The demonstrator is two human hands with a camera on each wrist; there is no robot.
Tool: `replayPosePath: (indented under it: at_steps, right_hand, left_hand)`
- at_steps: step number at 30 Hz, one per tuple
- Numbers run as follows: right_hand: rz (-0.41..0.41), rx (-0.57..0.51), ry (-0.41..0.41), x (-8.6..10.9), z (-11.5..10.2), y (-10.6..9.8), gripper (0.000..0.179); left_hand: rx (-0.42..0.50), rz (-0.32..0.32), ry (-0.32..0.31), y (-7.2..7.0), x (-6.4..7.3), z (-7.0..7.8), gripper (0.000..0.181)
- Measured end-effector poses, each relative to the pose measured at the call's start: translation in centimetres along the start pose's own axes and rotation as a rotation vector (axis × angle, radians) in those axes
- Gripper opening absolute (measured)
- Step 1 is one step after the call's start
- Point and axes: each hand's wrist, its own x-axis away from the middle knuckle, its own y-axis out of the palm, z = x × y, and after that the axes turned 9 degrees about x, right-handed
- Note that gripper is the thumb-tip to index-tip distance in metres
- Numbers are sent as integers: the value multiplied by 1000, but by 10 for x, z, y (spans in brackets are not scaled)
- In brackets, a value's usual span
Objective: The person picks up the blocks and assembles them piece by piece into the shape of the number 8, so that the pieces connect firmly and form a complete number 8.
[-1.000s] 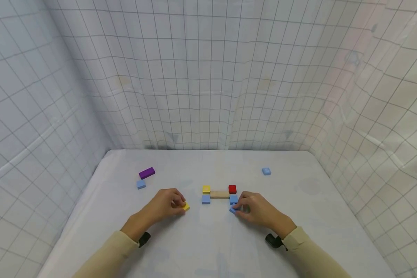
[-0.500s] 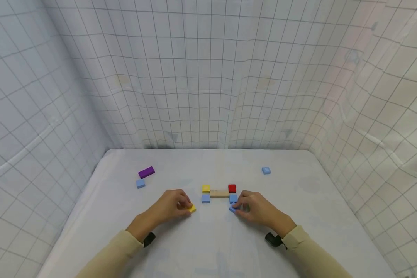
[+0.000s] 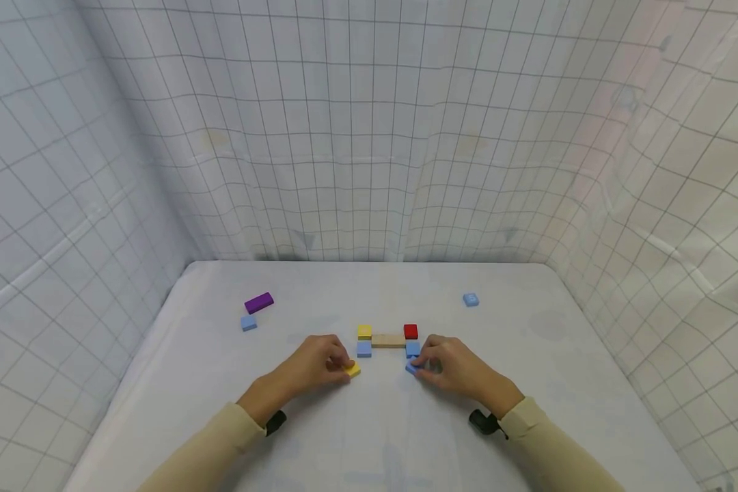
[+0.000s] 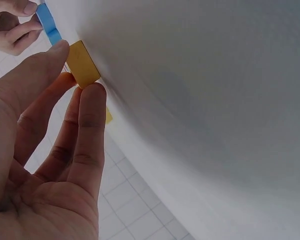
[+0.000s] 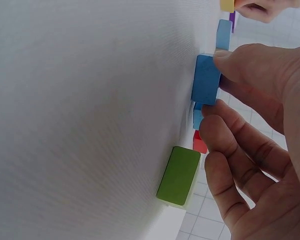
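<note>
My left hand pinches a yellow block between thumb and fingertips, just above or on the table, left of a small arrangement. The right hand pinches a blue block, set at a slant, close in front of another blue block. That arrangement has a wooden bar in the middle. At its left are a yellow block and a blue block; at its right, a red block stands behind the blue one. A green block lies beside the right hand, hidden in the head view.
A purple block and a light blue block lie at the back left of the white table. Another light blue block lies at the back right. Gridded white curtain encloses the back and sides.
The left hand has moved right with the yellow block, closer to the arrangement. My right hand has stayed in place, still pinching the blue block.
</note>
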Motion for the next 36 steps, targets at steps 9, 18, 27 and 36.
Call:
replayPosePath:
  at_steps: [9, 18, 27, 36]
  right_hand:
    - [-3, 1, 8, -1, -2, -1, 17]
    - [-5, 2, 8, -1, -1, -1, 17]
    - [21, 4, -19, 0, 0, 1, 19]
    - [27, 11, -23, -1, 2, 3, 19]
  left_hand:
    - [4, -2, 13, 7, -7, 5, 14]
    - [-1, 12, 22, 12, -11, 8, 15]
    - [-18, 33, 77, 15, -13, 8, 15]
    - [-11, 72, 190, 23, -18, -14, 15]
